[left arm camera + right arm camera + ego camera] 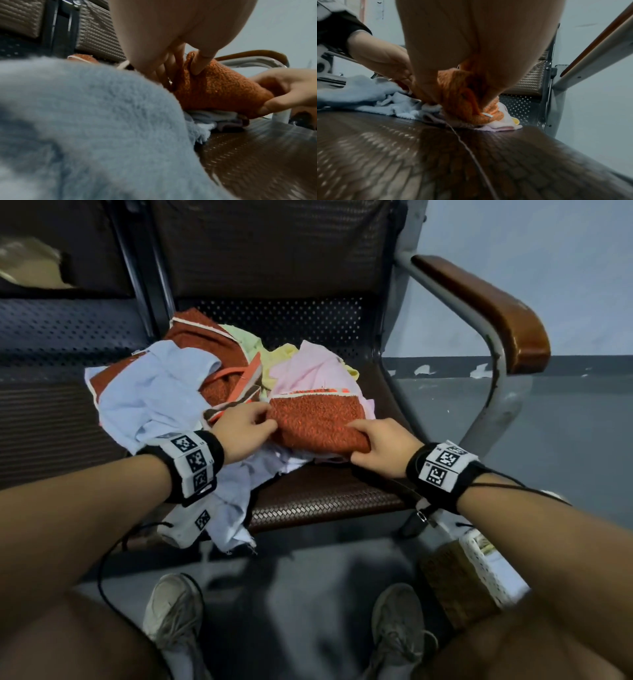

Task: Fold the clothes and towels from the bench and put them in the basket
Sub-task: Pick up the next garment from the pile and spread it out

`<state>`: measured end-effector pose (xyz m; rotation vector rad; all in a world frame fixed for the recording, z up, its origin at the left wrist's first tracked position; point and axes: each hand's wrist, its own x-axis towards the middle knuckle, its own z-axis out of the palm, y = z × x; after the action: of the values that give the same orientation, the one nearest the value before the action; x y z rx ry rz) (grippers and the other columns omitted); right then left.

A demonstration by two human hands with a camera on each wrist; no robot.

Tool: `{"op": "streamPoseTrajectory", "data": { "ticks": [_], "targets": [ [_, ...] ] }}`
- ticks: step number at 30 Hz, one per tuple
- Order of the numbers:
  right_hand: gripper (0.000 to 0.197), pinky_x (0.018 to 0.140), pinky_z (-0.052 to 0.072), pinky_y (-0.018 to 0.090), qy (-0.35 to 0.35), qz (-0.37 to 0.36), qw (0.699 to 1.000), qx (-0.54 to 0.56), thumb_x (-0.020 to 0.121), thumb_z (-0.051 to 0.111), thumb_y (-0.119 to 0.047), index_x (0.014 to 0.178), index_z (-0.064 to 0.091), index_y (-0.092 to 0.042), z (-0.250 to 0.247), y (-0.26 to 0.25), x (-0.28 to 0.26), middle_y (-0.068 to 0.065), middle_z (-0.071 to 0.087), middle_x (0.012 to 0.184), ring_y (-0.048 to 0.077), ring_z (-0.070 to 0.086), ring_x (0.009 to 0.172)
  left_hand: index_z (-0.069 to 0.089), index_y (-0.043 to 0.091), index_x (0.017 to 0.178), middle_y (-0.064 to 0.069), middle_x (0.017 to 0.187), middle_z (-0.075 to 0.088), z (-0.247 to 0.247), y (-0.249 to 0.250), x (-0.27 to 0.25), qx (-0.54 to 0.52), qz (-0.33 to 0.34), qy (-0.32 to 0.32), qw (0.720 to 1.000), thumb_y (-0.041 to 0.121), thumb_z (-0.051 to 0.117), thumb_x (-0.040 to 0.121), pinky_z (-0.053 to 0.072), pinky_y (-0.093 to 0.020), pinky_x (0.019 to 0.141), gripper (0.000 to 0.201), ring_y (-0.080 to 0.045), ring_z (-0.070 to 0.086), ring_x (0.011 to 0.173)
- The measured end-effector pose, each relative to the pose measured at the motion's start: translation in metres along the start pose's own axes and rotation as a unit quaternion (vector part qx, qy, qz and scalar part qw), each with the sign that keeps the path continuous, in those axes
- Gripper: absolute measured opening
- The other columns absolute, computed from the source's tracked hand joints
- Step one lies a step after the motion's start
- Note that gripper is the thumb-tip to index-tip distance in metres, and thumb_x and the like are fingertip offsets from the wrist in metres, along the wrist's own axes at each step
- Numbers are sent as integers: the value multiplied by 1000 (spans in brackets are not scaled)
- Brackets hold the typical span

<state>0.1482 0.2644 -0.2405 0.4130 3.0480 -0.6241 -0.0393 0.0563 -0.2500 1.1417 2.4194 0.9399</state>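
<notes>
Both forearms reach forward, palms down. Left hand [239, 430] pinches the 9 o'clock edge of the orange towel [315, 422], thumb against curled fingers; right hand [383, 447] grips its 5 o'clock corner. Towel: nubby terry, folded, cream-trimmed far edge, lying atop the laundry pile's near side on the tabletop [329, 494], light-blue cloth [150, 398] at 9 o'clock.

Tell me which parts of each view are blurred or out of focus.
Head view: shoes and floor at the bottom smear. Left wrist view: the pale blue cloth up close is soft. Right wrist view: the woven seat in the foreground blurs, and the right hand looms large and dim.
</notes>
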Motion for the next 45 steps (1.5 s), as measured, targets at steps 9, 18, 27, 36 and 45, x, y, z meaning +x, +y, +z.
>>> {"op": "streamPoseTrajectory", "data": {
  "ticks": [9, 18, 27, 36, 45],
  "targets": [
    [28, 85, 51, 33, 66, 105, 946, 299, 83, 67, -50, 97, 70, -26, -11, 13, 9, -15, 73, 89, 6, 68, 89, 61, 4, 84, -10, 79, 58, 4, -2, -2, -67, -106, 18, 992, 28, 44, 99, 43, -44, 76, 33, -26, 54, 77],
    [48, 80, 48, 33, 75, 220, 967, 104, 97, 56, -51, 101, 69, -5, 23, 12, 27, 13, 70, 101, 32, 65, 97, 56, 24, 116, 1, 122, 47, 13, 12, -9, 36, 92, 132, 986, 40, 67, 75, 37, -32, 98, 45, -17, 44, 117],
    [39, 89, 52, 39, 172, 112, 979, 5, 86, 61, -25, 124, 53, -19, 8, -5, 32, 5, 63, 114, 23, 59, 103, 45, 19, 137, -9, 131, 58, 22, 1, 0, 206, 102, 2, 973, 19, 74, 74, 43, -42, 103, 69, -29, 52, 121],
    [64, 87, 51, 38, 50, 26, 998, -2, 79, 75, -41, 134, 47, -24, -7, -30, 40, 7, 66, 117, 28, 63, 106, 59, 28, 112, 5, 100, 69, 3, 44, 17, -76, 45, 111, 990, 27, 72, 80, 52, -20, 73, 35, -8, 67, 87],
    [48, 102, 52, 47, 158, 68, 893, 415, 83, 75, -24, 127, 61, -14, -91, -15, -28, 6, 74, 113, 22, 71, 104, 60, 13, 130, -2, 113, 74, 9, 152, 16, -434, -16, -34, 900, 37, 80, 79, 56, -33, 83, 60, -17, 72, 100]
  ]
}}
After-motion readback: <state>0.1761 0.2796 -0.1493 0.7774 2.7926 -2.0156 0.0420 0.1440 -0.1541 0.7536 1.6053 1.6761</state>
